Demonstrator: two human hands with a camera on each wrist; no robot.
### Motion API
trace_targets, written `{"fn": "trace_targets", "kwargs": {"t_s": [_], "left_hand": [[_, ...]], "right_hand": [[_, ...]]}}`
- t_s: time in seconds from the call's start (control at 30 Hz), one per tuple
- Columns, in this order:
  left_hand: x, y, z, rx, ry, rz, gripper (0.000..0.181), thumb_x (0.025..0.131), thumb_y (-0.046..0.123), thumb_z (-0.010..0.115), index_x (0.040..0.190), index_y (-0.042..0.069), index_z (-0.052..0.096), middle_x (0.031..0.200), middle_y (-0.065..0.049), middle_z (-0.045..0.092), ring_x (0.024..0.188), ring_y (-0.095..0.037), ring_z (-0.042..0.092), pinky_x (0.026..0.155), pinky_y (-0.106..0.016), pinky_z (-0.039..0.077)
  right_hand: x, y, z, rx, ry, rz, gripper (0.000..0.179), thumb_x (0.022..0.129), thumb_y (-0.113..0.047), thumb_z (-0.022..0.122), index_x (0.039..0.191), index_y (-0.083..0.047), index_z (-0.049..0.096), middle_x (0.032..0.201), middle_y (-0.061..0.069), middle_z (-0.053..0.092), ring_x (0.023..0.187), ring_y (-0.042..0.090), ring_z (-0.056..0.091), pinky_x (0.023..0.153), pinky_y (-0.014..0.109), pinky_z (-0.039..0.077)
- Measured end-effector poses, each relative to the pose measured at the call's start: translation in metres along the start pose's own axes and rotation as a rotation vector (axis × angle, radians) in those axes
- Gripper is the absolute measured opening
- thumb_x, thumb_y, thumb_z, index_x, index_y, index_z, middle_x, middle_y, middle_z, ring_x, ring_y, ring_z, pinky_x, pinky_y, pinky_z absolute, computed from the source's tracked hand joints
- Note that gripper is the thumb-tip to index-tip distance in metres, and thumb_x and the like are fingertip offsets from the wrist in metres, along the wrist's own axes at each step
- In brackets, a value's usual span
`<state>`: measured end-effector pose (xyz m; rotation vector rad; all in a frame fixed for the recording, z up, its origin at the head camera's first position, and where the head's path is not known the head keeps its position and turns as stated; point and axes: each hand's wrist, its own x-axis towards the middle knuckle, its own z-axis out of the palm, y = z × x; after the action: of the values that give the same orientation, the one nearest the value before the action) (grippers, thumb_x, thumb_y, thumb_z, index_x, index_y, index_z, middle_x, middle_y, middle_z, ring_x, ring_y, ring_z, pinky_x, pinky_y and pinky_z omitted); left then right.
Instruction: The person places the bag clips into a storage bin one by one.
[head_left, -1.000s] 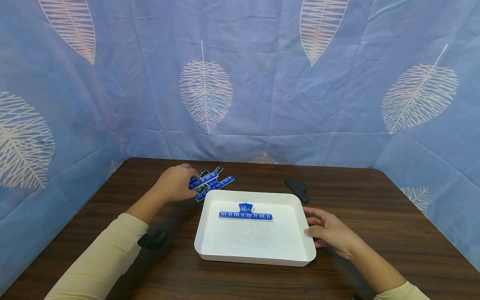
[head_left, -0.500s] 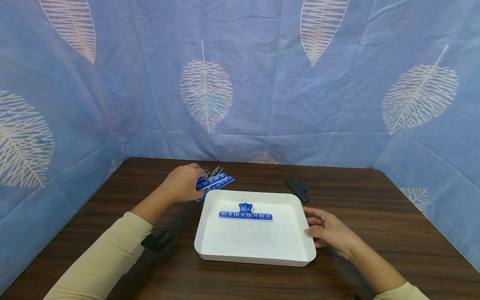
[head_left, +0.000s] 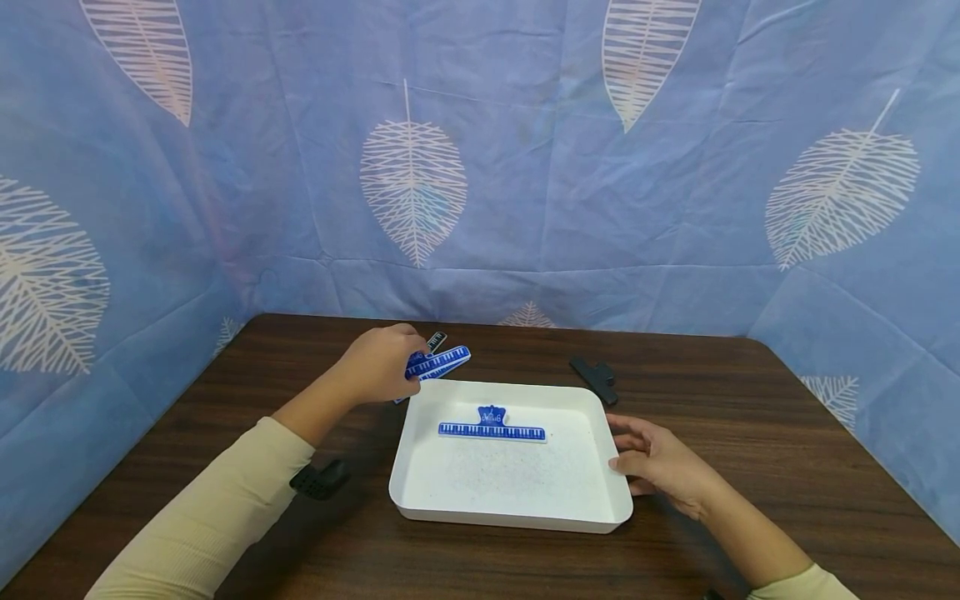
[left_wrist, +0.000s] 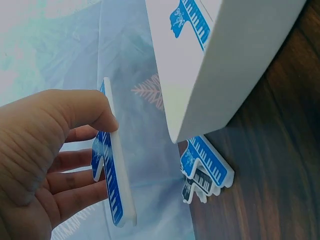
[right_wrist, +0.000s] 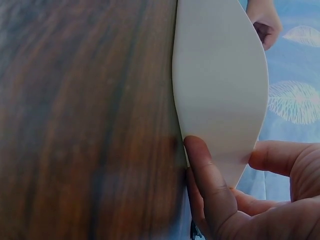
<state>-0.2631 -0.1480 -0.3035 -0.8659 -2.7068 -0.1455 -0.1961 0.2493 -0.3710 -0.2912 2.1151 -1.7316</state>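
My left hand (head_left: 381, 367) pinches a blue music clip (left_wrist: 111, 180) with a piano-key strip, thumb on its white edge and fingers behind it. It is held up beyond the left back corner of a white tray (head_left: 517, 527). Below the held clip, a blue clip (left_wrist: 207, 160) overlaps black piano-key clips (left_wrist: 201, 177) on the table; the hand partly hides this pile in the head view. Another blue clip (head_left: 492, 432) lies in the tray. My right hand (head_left: 660, 467) grips the tray's right side, thumb at the rim and fingers against the outer wall.
A plain black clip (head_left: 594, 380) lies behind the tray's right back corner. The dark wooden table (head_left: 720, 392) is enclosed by a blue leaf-patterned cloth (head_left: 510, 183) at the back and sides.
My left hand has moved right and slightly up with the blue clip, away from its earlier spot over the pile and closer to the tray's corner. Right hand and tray have stayed still.
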Motion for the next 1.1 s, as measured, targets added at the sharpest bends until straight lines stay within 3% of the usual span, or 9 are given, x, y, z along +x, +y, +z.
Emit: {"fn": "trace_targets", "kwargs": {"t_s": [0.33, 0.63, 0.8, 1.1], "left_hand": [[0.009, 0.014, -0.004, 0.015, -0.028, 0.042, 0.036, 0.073, 0.019, 0.077, 0.107, 0.007, 0.073, 0.102, -0.007, 0.066, 0.078, -0.015, 0.061, 0.069, -0.032, 0.055], [0.013, 0.028, 0.001, 0.02, -0.045, 0.084, 0.035, 0.073, 0.018, 0.075, 0.107, 0.01, 0.074, 0.1, -0.004, 0.066, 0.075, -0.013, 0.059, 0.067, -0.029, 0.054], [0.015, 0.037, 0.0, 0.007, -0.067, 0.105, 0.036, 0.074, 0.018, 0.074, 0.11, 0.01, 0.074, 0.107, -0.005, 0.067, 0.081, -0.015, 0.064, 0.072, -0.031, 0.056], [0.018, 0.053, 0.0, 0.008, -0.088, 0.155, 0.033, 0.075, 0.019, 0.074, 0.107, 0.013, 0.074, 0.104, -0.001, 0.067, 0.085, -0.014, 0.064, 0.074, -0.03, 0.055]], "right_hand": [[-0.001, -0.001, 0.001, -0.006, 0.011, 0.011, 0.077, 0.092, -0.003, 0.06, 0.151, 0.009, 0.012, 0.136, 0.038, 0.039, 0.102, 0.032, 0.063, 0.077, 0.049, 0.057], [-0.001, -0.002, 0.001, -0.012, 0.013, 0.017, 0.077, 0.092, -0.003, 0.06, 0.151, 0.009, 0.012, 0.135, 0.037, 0.04, 0.102, 0.032, 0.063, 0.077, 0.048, 0.057], [-0.001, -0.002, 0.001, -0.009, 0.012, 0.016, 0.077, 0.092, -0.003, 0.06, 0.151, 0.009, 0.012, 0.135, 0.038, 0.04, 0.101, 0.032, 0.064, 0.077, 0.049, 0.057], [-0.001, -0.002, 0.001, -0.006, 0.007, 0.009, 0.077, 0.092, -0.003, 0.059, 0.15, 0.01, 0.011, 0.135, 0.038, 0.04, 0.102, 0.032, 0.063, 0.078, 0.049, 0.056]]}}
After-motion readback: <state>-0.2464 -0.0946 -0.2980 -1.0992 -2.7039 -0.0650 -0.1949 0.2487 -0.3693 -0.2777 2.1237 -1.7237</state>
